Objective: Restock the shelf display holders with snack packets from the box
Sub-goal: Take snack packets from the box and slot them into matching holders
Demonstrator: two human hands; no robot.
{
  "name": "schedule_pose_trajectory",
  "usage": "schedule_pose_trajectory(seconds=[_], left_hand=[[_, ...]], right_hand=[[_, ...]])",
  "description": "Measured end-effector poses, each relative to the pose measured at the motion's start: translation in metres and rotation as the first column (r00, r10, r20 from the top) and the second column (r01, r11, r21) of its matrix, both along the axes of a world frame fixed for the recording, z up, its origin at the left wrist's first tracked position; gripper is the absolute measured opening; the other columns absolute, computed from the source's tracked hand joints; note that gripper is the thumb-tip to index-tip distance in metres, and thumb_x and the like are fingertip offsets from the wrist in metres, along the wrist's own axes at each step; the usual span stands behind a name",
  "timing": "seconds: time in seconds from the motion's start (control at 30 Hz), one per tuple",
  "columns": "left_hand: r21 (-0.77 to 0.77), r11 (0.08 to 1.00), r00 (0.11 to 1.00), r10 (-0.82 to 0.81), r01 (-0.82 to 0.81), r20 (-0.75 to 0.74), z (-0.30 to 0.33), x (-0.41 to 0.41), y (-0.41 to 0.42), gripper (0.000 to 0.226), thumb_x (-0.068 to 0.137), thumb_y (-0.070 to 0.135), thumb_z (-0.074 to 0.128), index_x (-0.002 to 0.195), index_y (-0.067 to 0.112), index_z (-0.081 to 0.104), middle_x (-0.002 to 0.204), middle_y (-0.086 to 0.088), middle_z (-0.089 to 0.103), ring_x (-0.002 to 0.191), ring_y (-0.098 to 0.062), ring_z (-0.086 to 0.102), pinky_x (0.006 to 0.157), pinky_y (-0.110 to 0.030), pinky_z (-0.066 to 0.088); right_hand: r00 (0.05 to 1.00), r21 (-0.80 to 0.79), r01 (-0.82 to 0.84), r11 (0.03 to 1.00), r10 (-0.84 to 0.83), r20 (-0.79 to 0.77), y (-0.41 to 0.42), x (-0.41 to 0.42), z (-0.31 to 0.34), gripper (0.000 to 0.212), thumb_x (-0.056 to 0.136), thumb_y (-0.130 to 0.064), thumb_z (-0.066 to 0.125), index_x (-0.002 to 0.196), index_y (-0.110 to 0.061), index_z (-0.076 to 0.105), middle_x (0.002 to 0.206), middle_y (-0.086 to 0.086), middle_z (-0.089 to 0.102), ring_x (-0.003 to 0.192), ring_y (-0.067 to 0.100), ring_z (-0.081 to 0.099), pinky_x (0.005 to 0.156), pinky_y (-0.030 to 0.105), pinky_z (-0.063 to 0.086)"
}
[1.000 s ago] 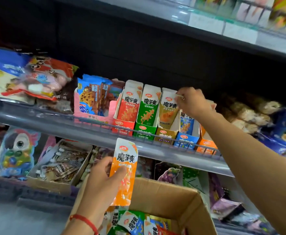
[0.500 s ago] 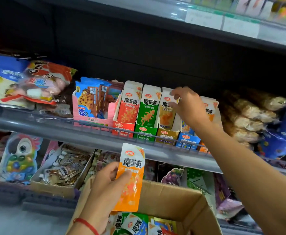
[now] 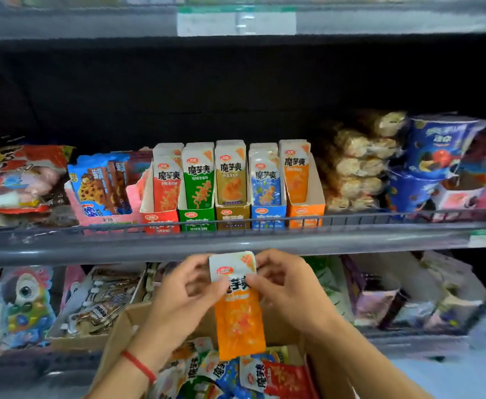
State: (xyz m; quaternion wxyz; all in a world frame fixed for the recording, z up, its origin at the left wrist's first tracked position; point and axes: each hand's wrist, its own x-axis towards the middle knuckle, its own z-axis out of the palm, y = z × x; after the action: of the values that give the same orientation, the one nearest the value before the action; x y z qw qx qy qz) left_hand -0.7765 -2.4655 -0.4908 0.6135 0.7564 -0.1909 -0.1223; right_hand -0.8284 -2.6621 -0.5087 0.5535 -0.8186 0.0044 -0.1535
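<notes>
An orange snack packet (image 3: 238,318) hangs upright just below the middle shelf rail, over the cardboard box (image 3: 121,326). My left hand (image 3: 178,295) grips its left side and my right hand (image 3: 287,286) pinches its upper right part. Several loose packets (image 3: 236,372) in red, blue and green lie in the box. On the shelf stand several display holders side by side: red (image 3: 161,220), green (image 3: 197,217), tan (image 3: 233,216), blue (image 3: 267,217) and orange (image 3: 305,216), each with upright packets in it. The orange holder's packets (image 3: 296,171) sit at the far right of the row.
A grey wire shelf rail (image 3: 236,226) runs in front of the holders. Cookie packs in a pink tray (image 3: 100,191) sit left of them, bagged rolls (image 3: 359,162) and blue cups (image 3: 437,151) to the right. Below are a sachet tray (image 3: 97,303) and a parrot toy pack (image 3: 26,306).
My right hand has come down from the holders on the shelf and taken hold of the orange packet together with my left hand. The view has shifted to face the holders squarely.
</notes>
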Motion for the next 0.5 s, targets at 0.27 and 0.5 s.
schedule_pose_trajectory(seconds=[0.27, 0.5], left_hand=[[0.359, 0.933, 0.861, -0.198, 0.020, 0.467, 0.107, 0.064, -0.088, 0.018, 0.090, 0.014, 0.074, 0.087, 0.032, 0.076, 0.083, 0.012, 0.075, 0.075, 0.000, 0.067, 0.065, -0.017, 0.052], [0.143, 0.990, 0.883, -0.071, 0.005, 0.464, 0.184, 0.126, -0.175, 0.014, 0.095, 0.012, 0.068, 0.090, 0.024, 0.073, 0.091, -0.006, 0.072, 0.079, -0.012, 0.069, 0.056, -0.023, 0.055]], right_hand=[[0.921, 0.044, 0.332, 0.942, -0.334, 0.199, -0.064, 0.004, 0.021, 0.004, 0.095, -0.025, 0.071, 0.099, -0.026, 0.072, 0.085, -0.012, 0.074, 0.079, 0.002, 0.068, 0.069, 0.019, 0.055], [0.772, 0.262, 0.584, 0.768, -0.626, 0.113, -0.117, -0.012, 0.030, 0.013, 0.099, -0.020, 0.062, 0.099, -0.033, 0.066, 0.084, -0.008, 0.073, 0.071, 0.013, 0.071, 0.075, 0.044, 0.061]])
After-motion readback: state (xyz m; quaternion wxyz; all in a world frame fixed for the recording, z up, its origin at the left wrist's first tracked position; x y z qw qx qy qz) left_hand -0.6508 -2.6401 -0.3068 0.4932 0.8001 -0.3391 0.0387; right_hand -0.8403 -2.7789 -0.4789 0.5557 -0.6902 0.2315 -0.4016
